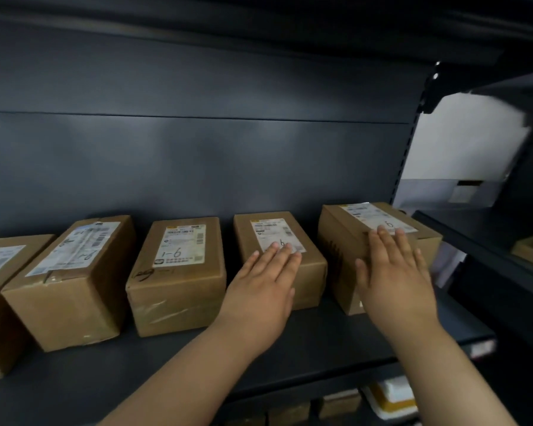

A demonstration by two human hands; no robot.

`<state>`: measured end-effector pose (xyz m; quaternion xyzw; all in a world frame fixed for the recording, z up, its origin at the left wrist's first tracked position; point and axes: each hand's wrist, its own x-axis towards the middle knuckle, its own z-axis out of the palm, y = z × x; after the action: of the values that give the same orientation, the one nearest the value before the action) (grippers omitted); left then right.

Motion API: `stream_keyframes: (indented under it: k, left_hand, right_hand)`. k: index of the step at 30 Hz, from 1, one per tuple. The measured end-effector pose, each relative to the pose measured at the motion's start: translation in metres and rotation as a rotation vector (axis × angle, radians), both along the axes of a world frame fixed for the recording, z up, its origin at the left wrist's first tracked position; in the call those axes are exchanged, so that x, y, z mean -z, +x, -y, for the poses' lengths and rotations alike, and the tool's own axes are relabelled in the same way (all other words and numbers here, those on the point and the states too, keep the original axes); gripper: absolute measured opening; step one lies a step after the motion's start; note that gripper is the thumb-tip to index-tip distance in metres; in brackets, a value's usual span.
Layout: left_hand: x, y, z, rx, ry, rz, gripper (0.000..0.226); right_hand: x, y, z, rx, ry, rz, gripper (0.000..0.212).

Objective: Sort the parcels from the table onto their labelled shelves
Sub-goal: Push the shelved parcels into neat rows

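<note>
Resting spread flat, left grip (262, 289) and right grip (394, 276) touch brown parcels (313, 272) bearing white labels.

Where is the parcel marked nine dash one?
Head view: the parcel marked 9-1 stands on the shelf, left of centre, beside the box under the left hand.

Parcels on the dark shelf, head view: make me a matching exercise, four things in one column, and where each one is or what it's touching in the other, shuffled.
Column one
1. left hand
2. right hand
3. parcel marked 9-1
4. leftmost parcel

Column two
A. cut off by the picture's left edge
B. fingers straight, on the rightmost parcel
C. untouched, middle of the row
D. fingers straight, on the second parcel from the right

Pairs: 1-D, 2-B, 3-C, 4-A
</note>
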<state>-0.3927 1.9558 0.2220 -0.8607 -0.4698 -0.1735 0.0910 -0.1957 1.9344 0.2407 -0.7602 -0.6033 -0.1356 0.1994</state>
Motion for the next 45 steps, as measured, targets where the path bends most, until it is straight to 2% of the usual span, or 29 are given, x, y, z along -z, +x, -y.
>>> stream_keyframes:
  k: [6, 15, 24, 26, 29, 33, 45]
  left_hand:
    - [0.01, 0.019, -0.011, -0.07, -0.011, -0.086, 0.064]
    - [0.012, 0.017, -0.013, -0.05, 0.022, -0.137, 0.063]
    - [0.011, 0.012, -0.006, -0.042, 0.039, -0.125, 0.064]
    - [0.014, 0.006, 0.002, -0.034, 0.03, -0.083, 0.063]
    - [0.015, -0.009, 0.021, -0.016, 0.133, -0.019, 0.069]
    - [0.015, -0.045, 0.049, -0.084, 0.134, -0.043, 0.059]
    - [0.045, -0.208, 0.141, -0.368, -0.015, -0.164, 0.062]
  right_hand:
    - [0.01, 0.01, -0.012, -0.079, 0.034, -0.071, 0.059]
    - [0.018, 0.009, -0.048, -0.114, 0.047, -0.152, 0.061]
    - [0.017, -0.002, -0.04, -0.101, 0.113, -0.083, 0.063]
    - [0.017, -0.016, -0.027, -0.162, 0.127, -0.094, 0.06]
    - [0.021, -0.045, -0.001, -0.287, 0.151, -0.116, 0.056]
    - [0.037, -0.091, 0.032, -0.416, 0.138, -0.12, 0.055]
    - [0.071, -0.251, 0.108, -0.593, -0.185, -0.173, 0.059]
